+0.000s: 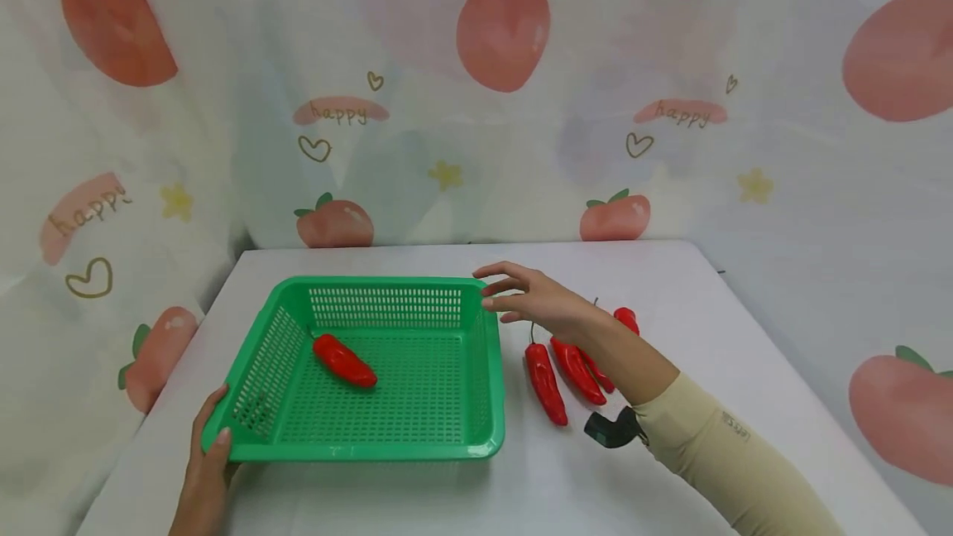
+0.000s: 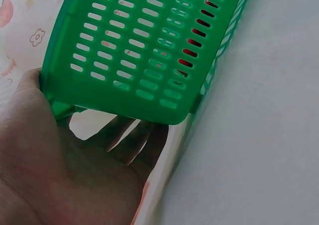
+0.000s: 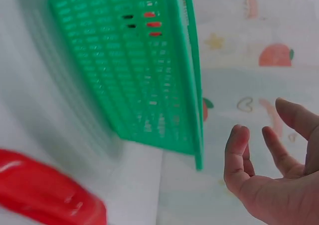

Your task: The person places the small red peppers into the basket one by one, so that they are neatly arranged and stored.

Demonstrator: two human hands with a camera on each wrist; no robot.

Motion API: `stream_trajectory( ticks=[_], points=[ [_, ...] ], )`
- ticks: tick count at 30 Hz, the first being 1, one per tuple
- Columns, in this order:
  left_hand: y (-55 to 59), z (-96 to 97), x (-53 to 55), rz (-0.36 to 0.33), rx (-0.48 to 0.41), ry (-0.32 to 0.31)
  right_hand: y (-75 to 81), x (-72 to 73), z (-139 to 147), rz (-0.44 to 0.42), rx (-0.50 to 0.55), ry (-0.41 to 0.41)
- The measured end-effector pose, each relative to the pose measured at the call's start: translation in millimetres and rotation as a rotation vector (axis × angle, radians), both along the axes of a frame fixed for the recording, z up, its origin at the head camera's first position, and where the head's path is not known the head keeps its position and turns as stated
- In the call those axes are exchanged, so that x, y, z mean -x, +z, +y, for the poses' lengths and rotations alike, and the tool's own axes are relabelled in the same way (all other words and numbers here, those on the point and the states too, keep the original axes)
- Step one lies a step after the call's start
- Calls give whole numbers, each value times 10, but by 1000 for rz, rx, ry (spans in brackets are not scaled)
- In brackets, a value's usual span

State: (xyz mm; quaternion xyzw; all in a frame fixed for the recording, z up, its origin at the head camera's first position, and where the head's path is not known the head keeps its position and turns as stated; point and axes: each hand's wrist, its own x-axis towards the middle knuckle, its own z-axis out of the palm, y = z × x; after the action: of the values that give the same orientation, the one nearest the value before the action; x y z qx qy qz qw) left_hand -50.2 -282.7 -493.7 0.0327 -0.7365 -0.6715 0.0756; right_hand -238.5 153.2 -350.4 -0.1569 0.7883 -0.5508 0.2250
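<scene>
A green plastic basket point(image 1: 350, 452) with slotted walls stands on the table, and one red chili pepper point(image 1: 345, 361) lies inside it. My left hand point(image 1: 207, 470) grips the basket's near left corner, thumb on the rim; in the left wrist view its fingers reach against the outside of the basket wall point(image 2: 119, 60). My right hand point(image 1: 532, 296) is at the far right corner, fingers spread and loosely bent, holding nothing. In the right wrist view a gap shows between this hand point(image 3: 279, 180) and the basket rim point(image 3: 192, 85).
Several red chili peppers point(image 1: 545, 383) lie on the white table point(image 1: 715, 337) right of the basket, partly hidden beneath the right forearm. A black device point(image 1: 612, 428) is at the right wrist. A fruit-patterned sheet point(image 1: 417, 40) hangs behind and at both sides.
</scene>
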Motion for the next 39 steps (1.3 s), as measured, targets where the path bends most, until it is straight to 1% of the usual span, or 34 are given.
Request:
stream_trajectory(
  ticks=[3, 6, 10, 14, 20, 24, 27, 31, 34, 39],
  points=[
    [-1, 9, -11, -22, 9, 5, -72, -17, 232, 2, -18, -23],
    [0, 9, -14, -33, 26, 13, -142, -22, 441, -25, 2, -61],
    [1, -8, -30, -47, 29, 33, -235, -22, 667, -54, 19, -88],
    [-5, -6, -28, -55, 30, 31, -293, -72, 926, -55, 8, -129],
    [-10, 31, -2, -30, 17, 23, -381, -151, 1372, -1, -20, -206],
    [-4, 16, -6, -54, 45, 36, -493, -130, 1599, 10, -46, -259],
    [5, 3, -12, -73, 62, 44, -591, -85, 1736, -9, -66, -295],
    [12, 14, -10, -70, 52, 46, -695, -54, 1864, -46, -87, -335],
    [12, 25, -8, -65, 44, 47, -754, -48, 1919, -64, -93, -355],
    [9, 18, -1, -77, 46, 48, -821, -50, 1976, -76, -103, -386]
  ],
)
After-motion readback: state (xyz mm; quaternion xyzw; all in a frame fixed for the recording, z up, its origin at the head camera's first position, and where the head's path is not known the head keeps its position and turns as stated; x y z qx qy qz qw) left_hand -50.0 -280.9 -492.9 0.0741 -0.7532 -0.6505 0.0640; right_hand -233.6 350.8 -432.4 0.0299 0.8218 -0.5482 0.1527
